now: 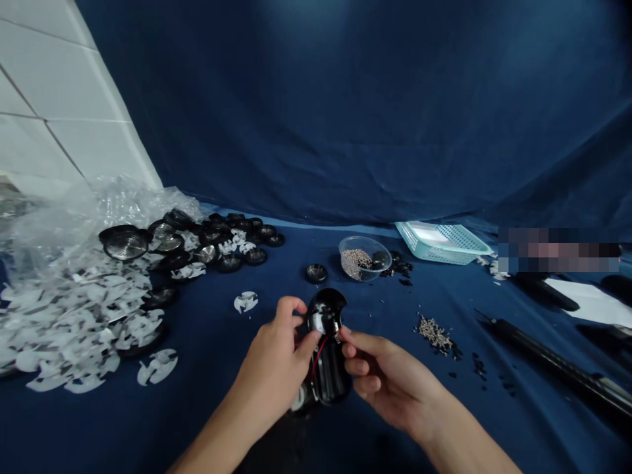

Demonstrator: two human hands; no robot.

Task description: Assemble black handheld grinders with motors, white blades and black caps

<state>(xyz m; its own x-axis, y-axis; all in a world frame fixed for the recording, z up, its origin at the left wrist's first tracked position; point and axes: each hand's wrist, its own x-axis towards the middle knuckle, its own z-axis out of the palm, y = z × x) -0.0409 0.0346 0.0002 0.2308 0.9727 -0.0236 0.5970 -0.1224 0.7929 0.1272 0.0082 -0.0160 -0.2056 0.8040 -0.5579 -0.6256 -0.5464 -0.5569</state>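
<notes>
A glossy black plastic casing (332, 378) with a rounded top piece (328, 303) stands in front of me. A thin red wire (320, 352) runs down its near side. My left hand (276, 352) is closed around the top piece from the left, thumb on the near face and index finger behind. My right hand (385, 378) pinches at the casing's right side, by the join below the top piece. Whatever is between those fingertips is too small to make out. A pale round part, partly hidden, lies beside the casing's base.
White plastic pieces (74, 329) are heaped at left, with black round cups (230, 262) and clear plastic bags (93, 204) behind. A clear bowl of screws (365, 260), a light-blue basket (444, 245), loose screws (434, 334) and a black electric screwdriver (553, 359) lie to the right.
</notes>
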